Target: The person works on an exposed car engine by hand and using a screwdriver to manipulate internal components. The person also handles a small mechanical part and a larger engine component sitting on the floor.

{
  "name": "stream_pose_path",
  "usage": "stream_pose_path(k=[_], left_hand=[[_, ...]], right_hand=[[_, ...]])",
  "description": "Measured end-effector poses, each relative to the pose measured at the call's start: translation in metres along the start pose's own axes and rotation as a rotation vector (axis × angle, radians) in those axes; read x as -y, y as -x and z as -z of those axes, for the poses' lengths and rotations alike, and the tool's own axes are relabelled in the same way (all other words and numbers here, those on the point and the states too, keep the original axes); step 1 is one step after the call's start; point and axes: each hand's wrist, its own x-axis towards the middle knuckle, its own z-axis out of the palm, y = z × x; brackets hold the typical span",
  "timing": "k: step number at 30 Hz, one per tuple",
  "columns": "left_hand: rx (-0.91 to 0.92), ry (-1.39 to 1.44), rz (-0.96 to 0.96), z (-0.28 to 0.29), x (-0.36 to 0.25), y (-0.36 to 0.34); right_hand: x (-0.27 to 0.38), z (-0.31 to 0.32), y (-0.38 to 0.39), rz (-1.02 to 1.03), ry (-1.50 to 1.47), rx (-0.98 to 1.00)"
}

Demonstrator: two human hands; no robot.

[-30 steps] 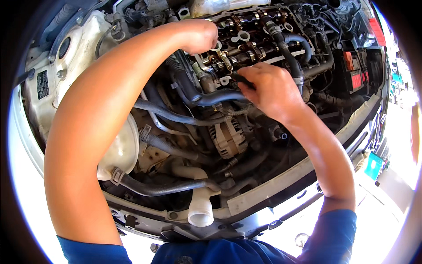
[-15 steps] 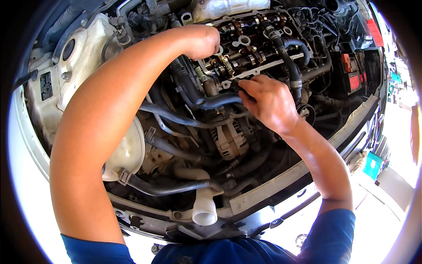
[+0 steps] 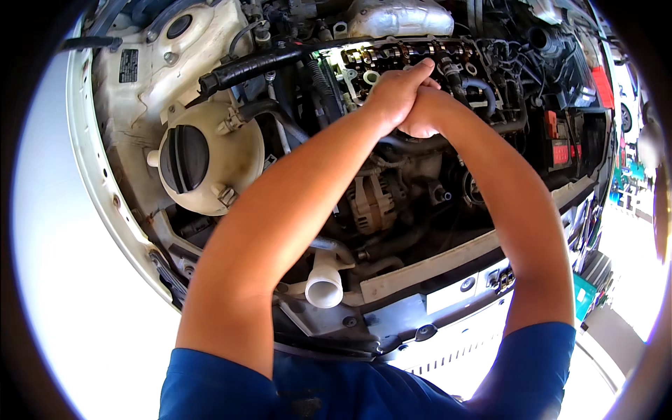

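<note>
Both my hands meet over the near edge of the opened engine head (image 3: 371,77), where camshafts and metal caps lie exposed. My left hand (image 3: 397,94) is closed, its thumb stretched toward the far right. Pressed against it from the right is my right hand (image 3: 428,112), its fingers curled in. Whatever they grip, if anything, is hidden between and under them. To the left of my hands a black rod-shaped thing with a thick grip (image 3: 245,68) lies across the engine bay. Beside its right end the engine head is brightly lit.
A cream coolant tank with a black cap (image 3: 184,159) stands at left. Nearer lie the alternator (image 3: 371,204) and a white funnel-shaped neck (image 3: 324,288). A battery with red terminal covers (image 3: 558,140) sits at right. Hoses (image 3: 479,94) cross the engine. The front panel (image 3: 434,262) borders the bay.
My left hand has moved right and nearer, from the head's left end to my right hand. The hands were apart and now touch. The view has shifted, showing more of the left side.
</note>
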Motion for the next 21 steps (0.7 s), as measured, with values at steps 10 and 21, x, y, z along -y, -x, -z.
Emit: stream_pose_path(k=[10, 21], left_hand=[[0.087, -0.333, -0.173, -0.003, 0.016, 0.021], [0.054, -0.399, -0.159, -0.002, 0.013, 0.036]], right_hand=[[0.042, -0.033, 0.012, -0.406, -0.141, -0.245], [0.044, -0.08, 0.008, -0.142, -0.068, -0.803]])
